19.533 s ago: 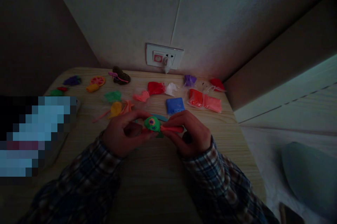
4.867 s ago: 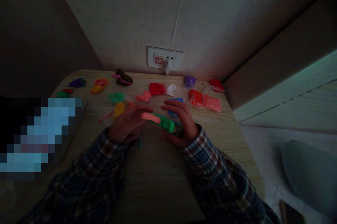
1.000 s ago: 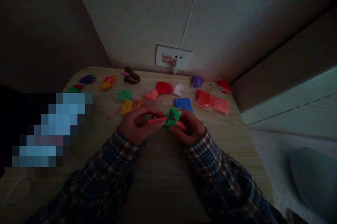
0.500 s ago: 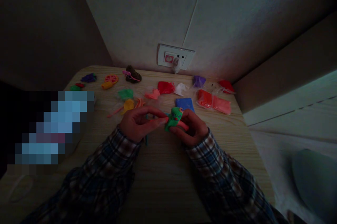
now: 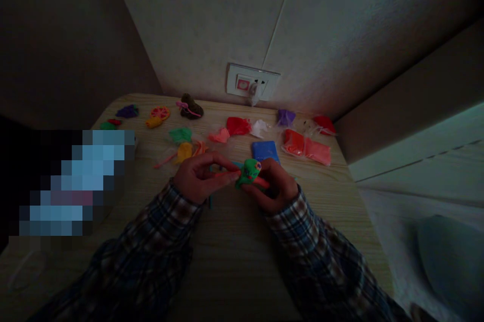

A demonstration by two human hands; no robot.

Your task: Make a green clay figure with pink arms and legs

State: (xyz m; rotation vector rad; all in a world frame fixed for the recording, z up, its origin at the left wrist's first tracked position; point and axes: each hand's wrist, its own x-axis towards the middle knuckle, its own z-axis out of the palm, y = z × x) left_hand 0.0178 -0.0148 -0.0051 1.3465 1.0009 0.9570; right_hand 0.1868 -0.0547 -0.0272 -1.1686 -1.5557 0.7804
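"Where is the green figure point(image 5: 250, 170)?"

"Just on the person's side of the blue packet point(image 5: 265, 150), between both hands, above the desk point(image 5: 234, 261)."

"What is the left hand point(image 5: 198, 177) doing?"

"Its grip is closed, thumb and finger pinching the figure's left side. A salmon strip shows at those fingers, mostly covered."

"And the right hand point(image 5: 278, 187)?"

"Gripping too: the fingers curl around the figure's other side, and another salmon piece shows between them. A round eye patch and a small red spot are on the green head."

"What lies around the blue packet?"

"To its right, an orange-red packet point(image 5: 294, 141) and a salmon packet point(image 5: 317, 151), side by side. Beyond it, towards the wall, a purple bag point(image 5: 286, 117) on the right and a red bag point(image 5: 238, 125) on the left."

"Farther off?"

"Well to its left, a yellow lump point(image 5: 184, 152) and a green bag point(image 5: 180, 134); farther back on that side, a brown figure point(image 5: 192, 108) with a pink band."
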